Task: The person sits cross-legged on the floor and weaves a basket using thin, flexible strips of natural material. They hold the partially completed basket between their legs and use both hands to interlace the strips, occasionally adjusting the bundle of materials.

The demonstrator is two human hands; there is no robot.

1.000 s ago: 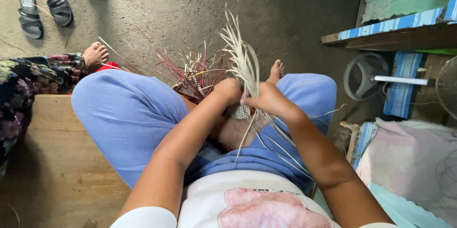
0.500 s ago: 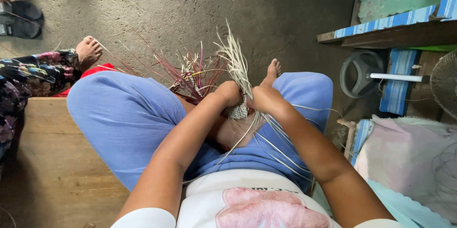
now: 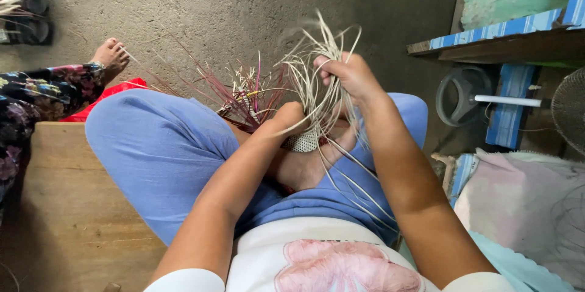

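Sitting cross-legged on a wooden bench (image 3: 67, 219), the person works pale straw strands (image 3: 317, 66) over the lap. Right hand (image 3: 347, 75) is raised, its fingers (image 3: 326, 63) clenched around a bunch of the strands, which fan upward and trail down across the blue trousers (image 3: 158, 152). Left hand (image 3: 289, 115) sits lower, fingers curled and pinching strands just above a small woven piece (image 3: 303, 141) — a pale, partly made mat or basket base resting against the person's bare foot (image 3: 304, 167). Loose strand ends hang past the right forearm down to the white shirt (image 3: 304, 261).

Around: a clump of red-dyed strands (image 3: 237, 100) mixed with pale ones lies on the concrete floor (image 3: 213, 5) just beyond the knees, partly hidden by the left wrist. At left, another person's floral sleeve or trouser leg (image 3: 36, 97) and bare foot (image 3: 111, 55), with a red cloth (image 3: 109, 97) beside it. Dark sandals (image 3: 27, 24) at top left, half out of frame. At right, a blue-striped shelf edge (image 3: 506, 27), a grey fan base (image 3: 466, 94) with white pole (image 3: 506, 100), and a fan grille (image 3: 570, 109) — below them pink cloth (image 3: 524, 200) in a heap.

No containers with clear contents visible.
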